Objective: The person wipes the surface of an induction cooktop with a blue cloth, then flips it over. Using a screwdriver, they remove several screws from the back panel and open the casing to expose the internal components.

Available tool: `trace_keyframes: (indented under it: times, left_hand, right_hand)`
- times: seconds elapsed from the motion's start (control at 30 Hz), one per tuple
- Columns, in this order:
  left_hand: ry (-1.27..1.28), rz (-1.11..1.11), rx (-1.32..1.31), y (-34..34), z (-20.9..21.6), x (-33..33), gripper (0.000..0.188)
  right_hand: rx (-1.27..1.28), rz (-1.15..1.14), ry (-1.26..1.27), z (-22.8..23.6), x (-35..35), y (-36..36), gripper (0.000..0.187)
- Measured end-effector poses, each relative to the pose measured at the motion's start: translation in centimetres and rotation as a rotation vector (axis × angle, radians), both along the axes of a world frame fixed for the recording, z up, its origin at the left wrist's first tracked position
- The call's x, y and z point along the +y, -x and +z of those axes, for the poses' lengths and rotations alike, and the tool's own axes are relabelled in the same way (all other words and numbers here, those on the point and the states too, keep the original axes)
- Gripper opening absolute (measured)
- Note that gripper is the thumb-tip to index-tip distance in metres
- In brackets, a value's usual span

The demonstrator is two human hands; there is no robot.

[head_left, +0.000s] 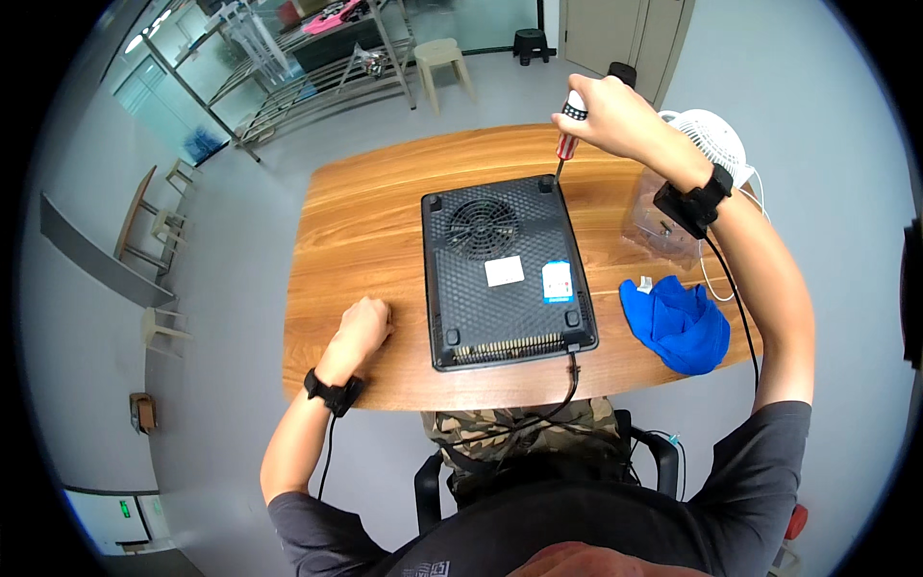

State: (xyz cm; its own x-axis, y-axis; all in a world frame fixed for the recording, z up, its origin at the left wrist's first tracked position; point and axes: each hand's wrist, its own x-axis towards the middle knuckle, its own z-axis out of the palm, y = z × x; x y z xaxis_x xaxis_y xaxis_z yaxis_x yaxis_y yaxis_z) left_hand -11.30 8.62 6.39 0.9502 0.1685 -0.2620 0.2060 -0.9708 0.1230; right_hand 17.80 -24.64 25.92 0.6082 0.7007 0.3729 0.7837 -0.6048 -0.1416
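Note:
An induction cooker [490, 317] lies upside down on the wooden table, its black textured underside facing up with a round fan grille [483, 228] toward the far end. My right hand [615, 113] is closed around the handle of a screwdriver [567, 144] with red, white and black patterning. Its shaft points down, and the tip meets the cooker's far right corner. My left hand [363, 332] rests on the table to the left of the cooker, curled into a fist. Whatever its fingers may hold is hidden.
A blue cloth [678, 325] lies right of the cooker. Behind it are a clear plastic box [659, 231] with small dark items inside and a white fan [710, 139]. The cooker's black cord [575, 380] hangs over the near table edge [461, 409]. A metal rack [317, 82] and stool [440, 58] stand beyond.

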Motion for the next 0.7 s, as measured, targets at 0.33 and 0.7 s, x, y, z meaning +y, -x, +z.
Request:
trace_keyframes:
  times: [0.33,0.7]
  left_hand:
    - [0.072,0.107,0.080,-1.4,4.3,0.1,0.019]
    - [-0.012,0.051,-0.066,-8.2,7.2,0.2,0.012]
  right_hand:
    - [0.056,0.010,-0.001,-2.3,0.6,-5.4,0.038]
    - [0.094,0.077,-0.027,-5.9,1.1,-9.4,0.036]
